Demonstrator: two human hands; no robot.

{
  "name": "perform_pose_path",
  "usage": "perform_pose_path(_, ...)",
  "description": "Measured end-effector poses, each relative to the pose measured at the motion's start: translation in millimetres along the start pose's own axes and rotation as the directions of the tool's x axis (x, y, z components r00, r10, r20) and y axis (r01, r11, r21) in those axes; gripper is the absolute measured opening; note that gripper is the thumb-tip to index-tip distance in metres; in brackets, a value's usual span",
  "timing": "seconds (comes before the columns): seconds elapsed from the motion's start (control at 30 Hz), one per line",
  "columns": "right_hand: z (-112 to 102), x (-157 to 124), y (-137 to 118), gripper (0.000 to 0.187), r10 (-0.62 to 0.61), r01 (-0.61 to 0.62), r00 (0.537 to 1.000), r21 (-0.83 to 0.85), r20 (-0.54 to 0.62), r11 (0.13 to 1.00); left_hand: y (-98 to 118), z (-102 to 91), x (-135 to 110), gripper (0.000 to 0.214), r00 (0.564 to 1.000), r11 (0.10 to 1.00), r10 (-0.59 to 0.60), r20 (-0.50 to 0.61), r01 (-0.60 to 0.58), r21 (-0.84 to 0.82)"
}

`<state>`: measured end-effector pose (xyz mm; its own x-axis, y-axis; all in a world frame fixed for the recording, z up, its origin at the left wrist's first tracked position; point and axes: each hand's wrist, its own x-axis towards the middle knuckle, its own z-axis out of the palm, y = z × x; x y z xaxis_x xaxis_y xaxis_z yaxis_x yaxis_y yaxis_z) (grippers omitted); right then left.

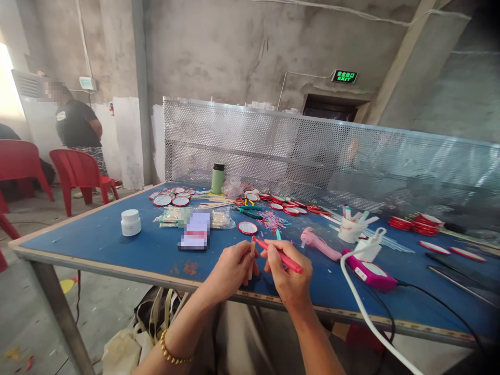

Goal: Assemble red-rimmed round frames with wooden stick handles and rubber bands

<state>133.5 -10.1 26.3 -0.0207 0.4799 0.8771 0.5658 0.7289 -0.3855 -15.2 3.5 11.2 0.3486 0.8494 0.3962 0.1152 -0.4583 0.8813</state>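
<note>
My left hand (233,268) is closed around a thin wooden stick (252,256), holding it upright near the front edge of the blue table (105,239). My right hand (288,273) grips a red pen (282,256) like a writing tool, with its tip touching the top of the stick. Both hands hover just above the table surface. A small red-rimmed round disc (247,227) lies on the table just beyond them.
A pink hot-glue gun (318,244), a magenta box (369,273) with white cable (363,307), a white jar (130,222), a green bottle (217,178), bagged sticks (183,216) and several red discs (170,198) cover the table. A perforated metal screen (312,151) backs it. Red chairs (80,174) and a person stand at left.
</note>
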Motion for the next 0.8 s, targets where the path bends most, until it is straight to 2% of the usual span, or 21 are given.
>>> perform_pose_path(0.33,1.2,0.0,0.0,0.016,-0.011,0.011,0.999,-0.004,0.03,1.0,4.0,-0.3,0.3,0.027,1.0,1.0,-0.001,-0.015,0.002,0.013)
perform_pose_path(0.8,0.9,2.1,-0.9,0.016,-0.012,0.012,1.0,-0.003,0.005,1.0,2.8,1.6,0.4,0.026,1.0,1.0,-0.017,-0.017,0.017,0.006)
